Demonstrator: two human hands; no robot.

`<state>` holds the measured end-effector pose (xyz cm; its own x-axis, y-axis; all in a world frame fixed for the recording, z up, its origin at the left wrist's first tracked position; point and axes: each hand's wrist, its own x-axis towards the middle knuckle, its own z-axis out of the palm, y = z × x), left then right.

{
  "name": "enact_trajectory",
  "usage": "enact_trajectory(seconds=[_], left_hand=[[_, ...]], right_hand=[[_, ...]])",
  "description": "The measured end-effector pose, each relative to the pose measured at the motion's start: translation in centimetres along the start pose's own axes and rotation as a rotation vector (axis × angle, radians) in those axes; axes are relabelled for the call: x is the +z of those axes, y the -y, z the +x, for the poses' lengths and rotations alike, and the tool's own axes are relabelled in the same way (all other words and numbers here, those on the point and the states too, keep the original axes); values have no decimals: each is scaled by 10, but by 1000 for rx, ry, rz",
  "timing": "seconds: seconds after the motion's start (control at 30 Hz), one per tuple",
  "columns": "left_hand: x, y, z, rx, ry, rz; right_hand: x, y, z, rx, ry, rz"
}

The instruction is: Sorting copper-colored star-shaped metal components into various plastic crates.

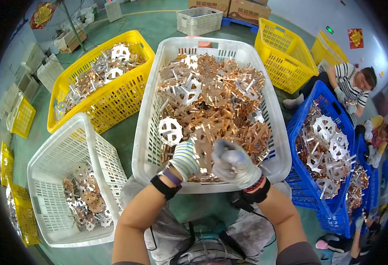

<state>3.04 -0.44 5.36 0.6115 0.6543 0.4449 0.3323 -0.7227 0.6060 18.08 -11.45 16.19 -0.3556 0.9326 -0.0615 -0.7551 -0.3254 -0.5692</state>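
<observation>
A large white plastic basket (141,145) stands before me, heaped with copper-coloured metal parts (220,115) and several silver toothed discs (171,131). My left hand (186,160), in a striped knit glove, is over the near end of the heap. Its fingers are closed around the edge of a copper-coloured metal part. Close beside it on the right, my right hand (235,164) is gloved too, its fingers curled and slightly blurred. Whatever the right fingers hold is hidden. Both wrists wear black bands.
To the left stand a filled yellow basket (118,99) and a white basket (81,117) with fewer parts. Blue baskets (322,207) of toothed discs are on the right, near a seated person (351,90). An upright yellow basket (286,59) and cardboard boxes (249,11) are behind.
</observation>
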Motion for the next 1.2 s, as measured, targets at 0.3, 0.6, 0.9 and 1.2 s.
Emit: enact_trajectory(seconds=[0.3,0.6,0.9,1.2], left_hand=[[-32,-45,8,55,385,484],[5,57,-12,-3,293,254],[13,0,-25,-35,460,203],[1,19,-11,-176,524,-332]], right_hand=[[-7,-4,24,-460,-415,-1285],[27,8,-7,-115,-80,-85],[-8,-3,21,-488,-312,-1349],[15,8,1,-67,-288,-318]])
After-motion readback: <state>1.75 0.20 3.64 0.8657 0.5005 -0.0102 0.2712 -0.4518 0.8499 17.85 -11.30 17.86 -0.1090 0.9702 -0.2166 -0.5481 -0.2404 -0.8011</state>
